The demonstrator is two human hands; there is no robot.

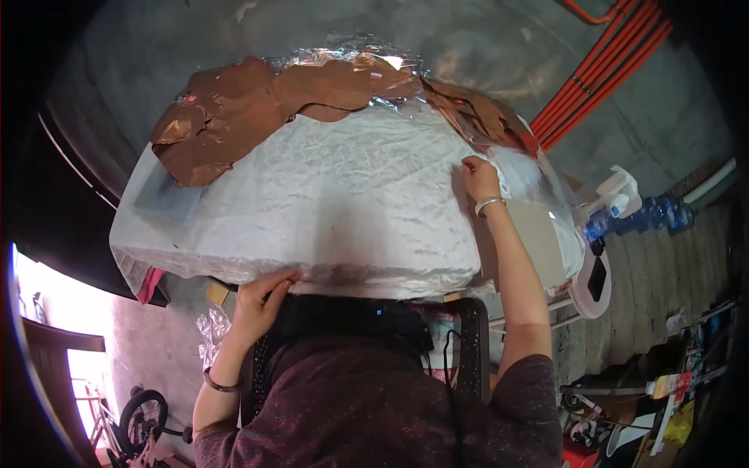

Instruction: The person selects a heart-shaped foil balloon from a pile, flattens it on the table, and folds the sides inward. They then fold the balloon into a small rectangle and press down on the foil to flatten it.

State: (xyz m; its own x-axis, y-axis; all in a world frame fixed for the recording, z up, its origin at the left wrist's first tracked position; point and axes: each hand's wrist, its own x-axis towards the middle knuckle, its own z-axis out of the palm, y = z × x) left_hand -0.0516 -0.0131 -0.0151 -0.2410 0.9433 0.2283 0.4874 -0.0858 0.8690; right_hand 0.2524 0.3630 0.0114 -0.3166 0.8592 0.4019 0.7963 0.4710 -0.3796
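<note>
"White, crinkled cloth point(374, 171), spread broad in front of the dark shirt point(374, 398). And the left hand point(261, 300): where along it?"

"At the near edge, left of the middle, thumb and forefinger pinched together on the cloth."

"And the right hand point(484, 181)?"

"Up toward the far end of the right edge, fingers curled in. Impossible to tell whether gripping cloth or merely resting there."

"Room to move?"

"Plenty between the two hands: a wide stretch of cloth, shadowed in the middle. Tighter at the far edge, with brown sheets point(226, 117) overlapping it and shiny film point(343, 56) behind."

"To the right?"

"Crowded: a tan board point(540, 242) just beside the cloth, partly hidden by the right forearm point(516, 281). Farther out, blue plastic bottles point(663, 214)."
</note>
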